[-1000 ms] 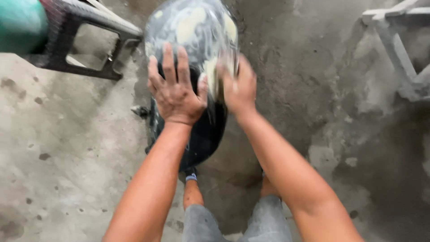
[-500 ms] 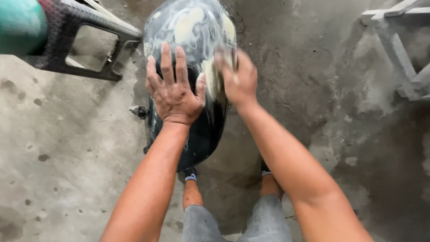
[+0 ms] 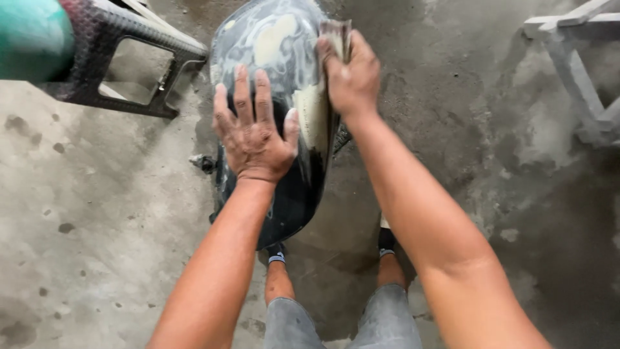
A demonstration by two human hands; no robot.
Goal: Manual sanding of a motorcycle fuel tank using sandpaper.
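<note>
A dark, rounded vehicle body panel (image 3: 294, 194), smeared with pale wet residue on its far half, stands on the concrete floor between my feet. My left hand (image 3: 253, 129) lies flat on its middle with fingers spread, pressing down. My right hand (image 3: 352, 74) is at the panel's far right edge, closed on a small folded sheet of sandpaper (image 3: 338, 32) that it presses against the surface. Both forearms reach forward from the bottom of the view.
A dark plastic stool frame (image 3: 123, 58) stands at the upper left beside a teal rounded object (image 3: 29, 39). A grey wooden frame (image 3: 581, 71) is at the upper right. The concrete floor (image 3: 97, 226) is wet and stained; my knees (image 3: 342, 317) show at the bottom.
My right hand has slid with the sandpaper further up along the panel's right edge. The left hand stays pressed on the same spot.
</note>
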